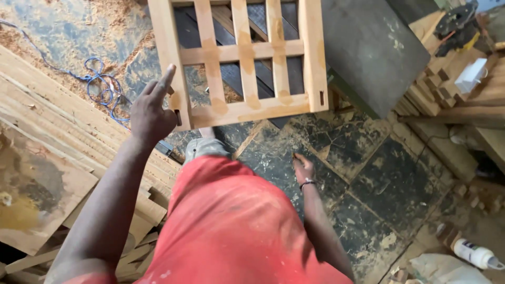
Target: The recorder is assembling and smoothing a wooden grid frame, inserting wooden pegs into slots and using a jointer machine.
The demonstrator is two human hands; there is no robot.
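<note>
Wooden lattice frame assembled, joints glue-stained, mortises unfilled; left hand on its corner, fingers open, gripping nothing; right hand hanging loose, empty, over tiled floor.

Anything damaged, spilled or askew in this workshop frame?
Yes. The dark floor tiles are cracked and worn, and sawdust is strewn at upper left. The wooden lattice frame, touched by the left hand, shows blotchy patches at its joints.

A woodworking shop: sawdust on the floor, stacked planks (rough-cut), a wooden lattice frame, a glue bottle.
</note>
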